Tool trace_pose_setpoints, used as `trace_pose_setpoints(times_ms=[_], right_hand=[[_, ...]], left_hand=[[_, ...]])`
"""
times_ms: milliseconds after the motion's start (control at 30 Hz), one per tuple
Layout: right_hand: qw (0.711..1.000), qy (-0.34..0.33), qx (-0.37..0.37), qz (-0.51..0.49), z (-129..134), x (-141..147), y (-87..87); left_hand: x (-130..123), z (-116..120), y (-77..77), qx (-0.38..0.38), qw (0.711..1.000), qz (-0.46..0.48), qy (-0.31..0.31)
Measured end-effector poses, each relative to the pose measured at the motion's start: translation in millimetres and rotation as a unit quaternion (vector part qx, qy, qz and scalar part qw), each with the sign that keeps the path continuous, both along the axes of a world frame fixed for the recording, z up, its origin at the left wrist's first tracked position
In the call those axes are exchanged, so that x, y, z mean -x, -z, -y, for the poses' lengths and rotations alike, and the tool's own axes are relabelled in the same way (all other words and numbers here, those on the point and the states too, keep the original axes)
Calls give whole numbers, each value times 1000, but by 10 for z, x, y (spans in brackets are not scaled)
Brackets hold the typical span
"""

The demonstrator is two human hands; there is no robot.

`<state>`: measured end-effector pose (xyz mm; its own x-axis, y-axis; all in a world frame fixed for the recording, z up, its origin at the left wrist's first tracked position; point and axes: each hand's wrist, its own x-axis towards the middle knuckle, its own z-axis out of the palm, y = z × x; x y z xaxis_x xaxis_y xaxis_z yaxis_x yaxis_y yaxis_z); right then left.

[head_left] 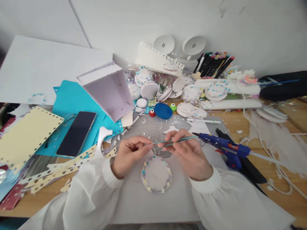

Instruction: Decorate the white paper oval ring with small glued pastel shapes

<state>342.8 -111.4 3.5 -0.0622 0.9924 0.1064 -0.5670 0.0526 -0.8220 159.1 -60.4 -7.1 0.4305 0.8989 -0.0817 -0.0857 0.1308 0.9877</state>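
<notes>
My left hand is closed, its thumb and forefinger pinching one end of something thin, above the white sheet. The fingers of my right hand are wrapped round green tweezers, whose narrow tips point left toward my left fingertips. Just below both hands lies a round white disc ringed with small yellow, blue and pale pieces. A blue hot glue gun rests to the right of my right hand, its nozzle close to the tweezers.
Behind are an open white box, a blue oval lid, decorated discs and markers. At left lie a phone, a yellow sheet and cut strips. The glue gun's white cord crosses the right side.
</notes>
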Motion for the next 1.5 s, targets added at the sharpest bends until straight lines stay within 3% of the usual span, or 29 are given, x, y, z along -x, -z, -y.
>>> trace_pose_setpoints(times_ms=[200, 400, 900, 1167, 1300, 1500], right_hand=[[991, 54, -44, 114, 1, -16, 36], [974, 65, -58, 209, 14, -21, 6], [982, 44, -65, 174, 58, 13, -11], [954, 48, -125, 268, 98, 2, -17], [974, 55, -98, 195, 74, 8, 4], [994, 28, 24, 102, 32, -8, 1]], left_hand=[[17, 1, 28, -5, 1000, 23, -6], [19, 12, 28, 16, 1000, 8, -3], [8, -11, -28, 88, 995, 42, -18], [13, -16, -71, 97, 993, 66, -31], [20, -3, -93, 96, 994, 52, -11], [17, 12, -78, 96, 995, 43, 0]])
